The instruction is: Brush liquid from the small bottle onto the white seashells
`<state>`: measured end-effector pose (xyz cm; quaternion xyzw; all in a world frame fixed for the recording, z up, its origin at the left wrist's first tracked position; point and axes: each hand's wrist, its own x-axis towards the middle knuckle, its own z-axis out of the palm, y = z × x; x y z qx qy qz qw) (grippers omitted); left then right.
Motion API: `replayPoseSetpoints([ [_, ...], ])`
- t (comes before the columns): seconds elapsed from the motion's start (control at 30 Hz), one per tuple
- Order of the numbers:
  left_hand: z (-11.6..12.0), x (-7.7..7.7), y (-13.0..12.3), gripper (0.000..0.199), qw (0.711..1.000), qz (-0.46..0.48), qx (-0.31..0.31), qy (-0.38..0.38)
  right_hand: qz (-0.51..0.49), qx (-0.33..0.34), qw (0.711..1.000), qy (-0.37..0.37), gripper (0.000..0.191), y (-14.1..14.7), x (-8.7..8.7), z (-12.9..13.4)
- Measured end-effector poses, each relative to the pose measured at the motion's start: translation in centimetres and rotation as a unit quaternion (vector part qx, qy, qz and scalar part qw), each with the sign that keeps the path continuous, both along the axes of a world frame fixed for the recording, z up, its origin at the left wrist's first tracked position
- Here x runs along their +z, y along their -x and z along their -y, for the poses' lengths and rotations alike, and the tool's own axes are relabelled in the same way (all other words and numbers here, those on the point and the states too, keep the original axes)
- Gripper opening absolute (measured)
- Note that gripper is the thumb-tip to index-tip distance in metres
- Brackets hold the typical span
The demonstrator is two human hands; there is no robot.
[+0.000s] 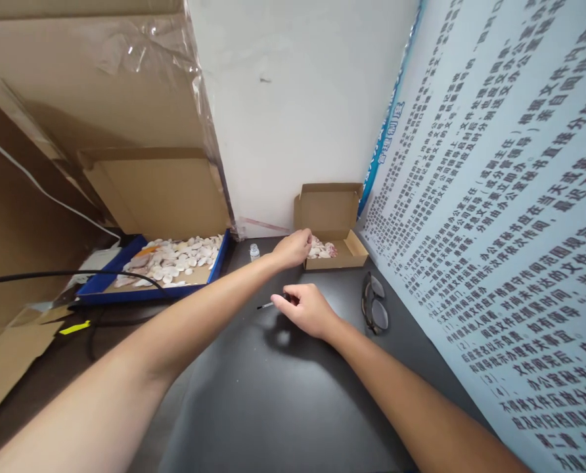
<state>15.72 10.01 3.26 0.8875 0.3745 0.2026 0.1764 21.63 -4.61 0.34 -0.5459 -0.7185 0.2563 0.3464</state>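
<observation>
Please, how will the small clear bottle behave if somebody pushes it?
The small clear bottle stands upright on the dark table, so a high push may tip it. Its sides look round, so once fallen it could roll. Being small, it is probably light.

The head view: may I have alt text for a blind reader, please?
Right hand holds a thin tool over a table; left hand is at an open cardboard box of pink shells. Glasses lie right, a blue tray of white shells left.

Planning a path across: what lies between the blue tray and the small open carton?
The head view shows a small clear bottle, then the left hand by the carton.
</observation>
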Motion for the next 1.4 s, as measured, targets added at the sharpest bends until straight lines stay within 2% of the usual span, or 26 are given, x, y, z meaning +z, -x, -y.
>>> replayPoseSetpoints([
  [0.2,0.8,0.0,0.1,0.015,1.000,-0.014,0.009,-0.019,-0.005,0.006,1.000,0.003,0.045,0.0,-0.2,-0.1],
  [0.4,1.3,0.0,-0.7,0.017,0.999,-0.026,-0.010,-0.027,-0.005,0.007,1.000,0.006,0.044,0.0,-0.3,-0.1],
  [0.53,3.5,1.6,0.4,0.017,0.999,-0.016,-0.006,-0.028,-0.019,0.005,1.000,0.011,0.043,-0.4,-0.3,-0.3],
  [0.6,5.2,3.1,2.3,0.015,1.000,-0.004,-0.016,-0.025,-0.031,0.008,0.999,0.018,0.043,-0.6,-0.4,-0.4],
  [0.67,6.8,4.6,5.1,0.014,0.998,0.032,-0.062,-0.001,-0.045,0.015,0.999,0.021,0.044,-0.8,-0.5,-0.4],
  [0.7,7.4,5.3,6.8,0.012,0.997,0.039,-0.064,0.001,-0.054,0.009,0.998,0.019,0.046,-0.8,-0.6,-0.3],
  [0.77,7.9,6.1,10.7,0.009,0.999,0.039,-0.020,-0.019,-0.055,0.010,0.998,0.018,0.047,-0.7,-0.7,-0.3],
  [0.8,7.7,6.2,12.7,0.008,0.999,0.025,0.025,-0.028,-0.053,0.011,0.998,0.022,0.047,-0.7,-0.8,-0.2],
  [0.9,6.2,5.6,18.5,0.016,0.984,-0.092,0.139,-0.057,-0.044,0.017,0.998,0.043,0.045,-0.5,-1.0,-0.1],
  [1.0,4.3,4.5,22.7,0.024,0.945,-0.274,0.174,-0.034,-0.040,0.022,0.997,0.059,0.041,-0.4,-1.0,0.0],
  [1.1,2.8,3.7,25.3,0.024,0.930,-0.320,0.182,-0.005,-0.031,0.021,0.997,0.074,0.037,-0.5,-0.7,0.0],
  [1.2,1.3,3.3,26.8,0.029,0.925,-0.328,0.192,0.003,-0.005,0.026,0.996,0.090,0.036,-0.5,-0.5,0.0],
  [1.27,0.4,3.1,27.3,0.034,0.923,-0.327,0.200,0.006,0.012,0.035,0.995,0.094,0.037,-0.5,-0.4,0.0],
  [1.4,-0.6,2.5,27.2,0.027,0.924,-0.329,0.196,0.019,0.015,0.037,0.995,0.089,0.038,-0.5,-0.5,0.0],
])
